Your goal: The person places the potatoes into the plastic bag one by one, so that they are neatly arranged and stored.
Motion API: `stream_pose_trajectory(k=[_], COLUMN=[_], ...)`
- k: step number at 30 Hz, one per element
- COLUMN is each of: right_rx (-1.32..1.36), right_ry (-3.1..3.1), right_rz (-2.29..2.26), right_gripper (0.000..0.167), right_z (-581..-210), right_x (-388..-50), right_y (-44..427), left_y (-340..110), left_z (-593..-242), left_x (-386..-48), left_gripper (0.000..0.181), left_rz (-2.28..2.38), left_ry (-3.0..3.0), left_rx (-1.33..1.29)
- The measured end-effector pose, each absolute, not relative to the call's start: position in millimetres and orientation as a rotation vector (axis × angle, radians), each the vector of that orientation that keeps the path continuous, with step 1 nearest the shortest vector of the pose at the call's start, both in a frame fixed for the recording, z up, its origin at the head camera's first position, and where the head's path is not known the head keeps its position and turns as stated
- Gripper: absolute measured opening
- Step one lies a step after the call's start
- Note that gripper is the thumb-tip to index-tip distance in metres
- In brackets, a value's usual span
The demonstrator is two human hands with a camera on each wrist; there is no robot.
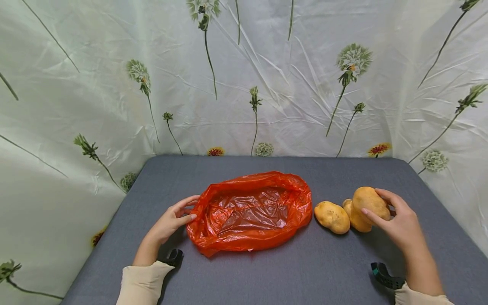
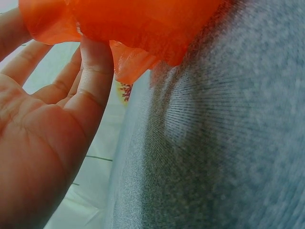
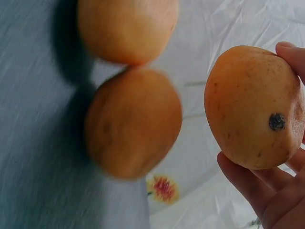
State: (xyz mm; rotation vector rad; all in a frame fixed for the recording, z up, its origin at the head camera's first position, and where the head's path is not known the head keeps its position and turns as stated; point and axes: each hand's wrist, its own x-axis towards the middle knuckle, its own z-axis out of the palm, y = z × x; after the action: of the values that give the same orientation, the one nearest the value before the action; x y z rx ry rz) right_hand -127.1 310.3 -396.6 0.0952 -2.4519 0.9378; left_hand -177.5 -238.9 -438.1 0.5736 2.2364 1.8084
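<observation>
A red plastic bag [image 1: 244, 243] lies with its wide mouth facing up near the middle of the table. My left hand [image 1: 171, 220] pinches the bag's left rim between thumb and fingers; the left wrist view shows the thumb against the orange-red film [image 2: 138, 24]. On the right, my right hand [image 1: 404, 224] grips a potato [image 1: 370, 202] with thumb and fingers on opposite sides, lifted off the table. This potato [image 3: 250, 105] has a dark spot on its skin. Just left of it are two more potatoes: one [image 1: 332, 217] near the bag's right end, the other [image 1: 358, 221] partly hidden behind the held one.
A grey cloth-covered table [image 1: 282, 275] runs under everything. Behind it and along the sides hangs a pale curtain [image 1: 244, 72] printed with flowers. A black strap [image 1: 175, 257] is at my left wrist, and another black strap [image 1: 385, 277] is at my right wrist.
</observation>
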Motion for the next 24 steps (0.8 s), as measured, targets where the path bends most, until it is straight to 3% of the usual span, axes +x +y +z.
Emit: stream_pose_trajectory(k=[24], right_rx=[0.479], right_ry=[-2.347], right_rz=[1.105], right_gripper=[0.063], right_z=[-385.8], right_x=[-166.3], right_y=[228.5], left_y=[-238.1], left_z=[-438.6], left_x=[-177.7], left_gripper=[0.053], left_rz=[1.815], left_ry=[2.225], left_rx=[0.551])
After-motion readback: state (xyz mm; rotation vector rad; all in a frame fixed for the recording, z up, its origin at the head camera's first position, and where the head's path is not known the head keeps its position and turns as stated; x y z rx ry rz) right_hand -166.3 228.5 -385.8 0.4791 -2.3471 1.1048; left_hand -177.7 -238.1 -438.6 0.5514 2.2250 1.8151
